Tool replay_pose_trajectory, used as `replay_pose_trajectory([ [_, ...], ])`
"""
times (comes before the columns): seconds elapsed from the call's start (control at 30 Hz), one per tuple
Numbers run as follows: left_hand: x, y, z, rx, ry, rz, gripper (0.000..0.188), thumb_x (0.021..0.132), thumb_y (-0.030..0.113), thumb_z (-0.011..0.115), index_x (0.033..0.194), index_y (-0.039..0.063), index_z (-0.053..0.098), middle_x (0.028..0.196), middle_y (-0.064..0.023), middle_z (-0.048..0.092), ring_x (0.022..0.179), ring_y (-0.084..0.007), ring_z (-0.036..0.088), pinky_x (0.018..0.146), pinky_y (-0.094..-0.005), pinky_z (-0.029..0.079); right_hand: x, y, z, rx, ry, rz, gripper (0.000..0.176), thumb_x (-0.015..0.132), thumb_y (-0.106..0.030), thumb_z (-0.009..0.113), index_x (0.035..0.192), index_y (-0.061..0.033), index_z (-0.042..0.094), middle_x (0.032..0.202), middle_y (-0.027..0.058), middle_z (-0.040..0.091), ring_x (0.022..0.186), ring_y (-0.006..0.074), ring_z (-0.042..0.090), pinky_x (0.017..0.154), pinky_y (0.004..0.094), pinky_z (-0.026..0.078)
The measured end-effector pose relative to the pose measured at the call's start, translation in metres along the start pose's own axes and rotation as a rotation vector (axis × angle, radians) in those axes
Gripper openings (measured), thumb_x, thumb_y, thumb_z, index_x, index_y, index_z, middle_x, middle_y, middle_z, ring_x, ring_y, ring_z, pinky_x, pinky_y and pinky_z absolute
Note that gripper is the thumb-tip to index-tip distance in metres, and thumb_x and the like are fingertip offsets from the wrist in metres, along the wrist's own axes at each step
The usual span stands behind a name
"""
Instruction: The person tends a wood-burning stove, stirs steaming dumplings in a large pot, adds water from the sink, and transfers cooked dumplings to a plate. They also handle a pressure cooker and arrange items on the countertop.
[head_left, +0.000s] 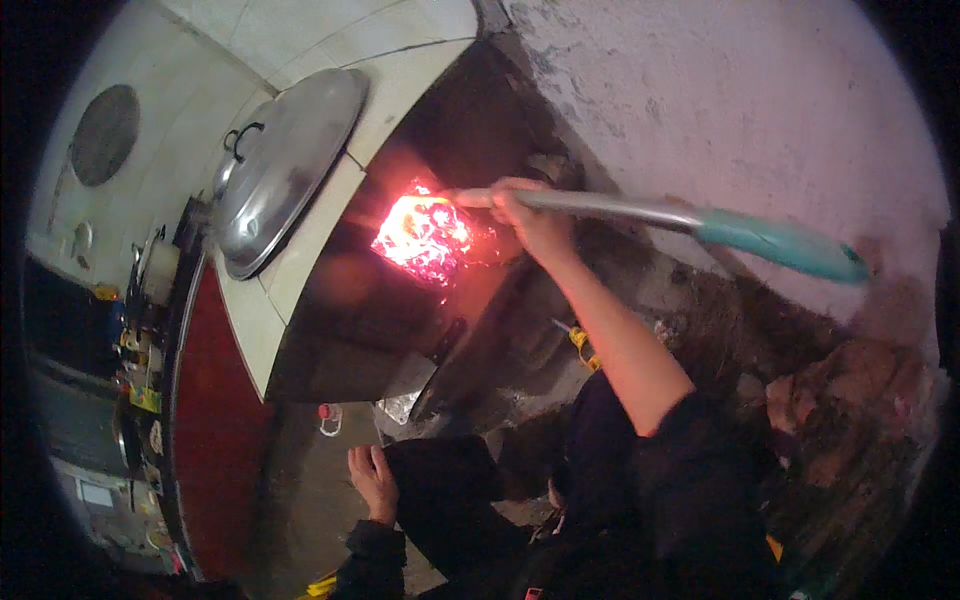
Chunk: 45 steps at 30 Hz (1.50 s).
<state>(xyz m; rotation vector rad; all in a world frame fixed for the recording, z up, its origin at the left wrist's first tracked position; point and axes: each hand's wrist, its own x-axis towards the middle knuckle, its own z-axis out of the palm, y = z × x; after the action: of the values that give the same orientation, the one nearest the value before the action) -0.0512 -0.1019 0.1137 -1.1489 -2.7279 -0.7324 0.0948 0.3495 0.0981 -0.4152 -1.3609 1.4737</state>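
Note:
My right hand (517, 206) grips a metal pole (615, 206) with a teal handle (784, 240), which points to the right. The other end of the pole reaches the bright glowing embers (424, 232) in the dark opening under a tiled stove ledge, where glare hides its tip. My left hand (373, 484) lies beside my dark-clothed knee at the lower middle, with nothing visible in it and its fingers slightly apart. Between the hands, a broad metal blade (401, 401) with a dark handle lies near the opening.
A large domed metal lid (292, 172) sits on the tiled stove top (319, 240). A red cabinet front (217, 420) and a cluttered counter stand at the left. A small red-and-white object (328, 418) lies on the floor. A yellow-handled tool (579, 341) is near my right forearm. A rough wall (750, 112) rises at the right.

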Motion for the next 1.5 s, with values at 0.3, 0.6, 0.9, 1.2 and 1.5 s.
replay_pose_trajectory([
  [0.3, -0.009, -0.02, -0.01, 0.004, 0.016, -0.037, 0.021, 0.092, 0.015, 0.047, 0.082, -0.003, 0.05, 0.08, -0.0187, 0.047, 0.075, -0.0357, 0.048, 0.068, -0.0431, 0.038, 0.021, 0.016, 0.03, 0.056, 0.085, 0.172, 0.019, 0.081, -0.017, 0.066, 0.091, -0.001, 0.067, 0.085, 0.0067, 0.066, 0.071, 0.0143, 0.063, 0.066, 0.0288, 0.051],
  [0.6, -0.002, -0.034, -0.003, -0.021, 0.012, -0.028, 0.021, 0.091, 0.015, 0.047, 0.082, -0.004, 0.051, 0.08, -0.0196, 0.049, 0.076, -0.0366, 0.049, 0.069, -0.0431, 0.039, 0.01, 0.024, 0.035, 0.035, 0.037, 0.097, 0.018, 0.082, -0.019, 0.066, 0.089, -0.0016, 0.066, 0.086, 0.0037, 0.065, 0.073, 0.0119, 0.061, 0.069, 0.0275, 0.05],
  [0.9, -0.005, -0.028, 0.001, -0.028, 0.058, -0.064, 0.019, 0.089, 0.014, 0.049, 0.085, -0.003, 0.054, 0.084, -0.0204, 0.051, 0.08, -0.0385, 0.049, 0.071, -0.0463, 0.039, -0.004, -0.003, 0.048, -0.332, 0.162, -0.468, 0.007, 0.081, -0.007, 0.067, 0.088, -0.0064, 0.066, 0.087, 0.0052, 0.064, 0.082, 0.0199, 0.059, 0.072, 0.033, 0.049],
  [1.2, -0.002, -0.02, 0.002, -0.006, 0.035, -0.019, 0.017, 0.089, 0.012, 0.049, 0.082, -0.003, 0.054, 0.082, -0.0186, 0.051, 0.079, -0.0371, 0.05, 0.07, -0.0449, 0.04, -0.013, 0.043, 0.065, 0.142, 0.276, 0.002, 0.01, 0.082, -0.012, 0.065, 0.087, -0.0033, 0.064, 0.087, 0.0028, 0.063, 0.083, 0.0139, 0.058, 0.079, 0.0302, 0.046],
  [1.5, -0.001, -0.021, 0.003, 0.029, 0.034, 0.0, 0.019, 0.09, 0.014, 0.049, 0.084, -0.003, 0.055, 0.083, -0.0196, 0.052, 0.078, -0.0379, 0.051, 0.069, -0.0461, 0.041, 0.01, 0.003, 0.002, 0.369, 0.295, 0.355, 0.017, 0.079, -0.015, 0.066, 0.085, 0.0006, 0.063, 0.087, 0.014, 0.065, 0.072, 0.0263, 0.067, 0.064, 0.0367, 0.06],
])
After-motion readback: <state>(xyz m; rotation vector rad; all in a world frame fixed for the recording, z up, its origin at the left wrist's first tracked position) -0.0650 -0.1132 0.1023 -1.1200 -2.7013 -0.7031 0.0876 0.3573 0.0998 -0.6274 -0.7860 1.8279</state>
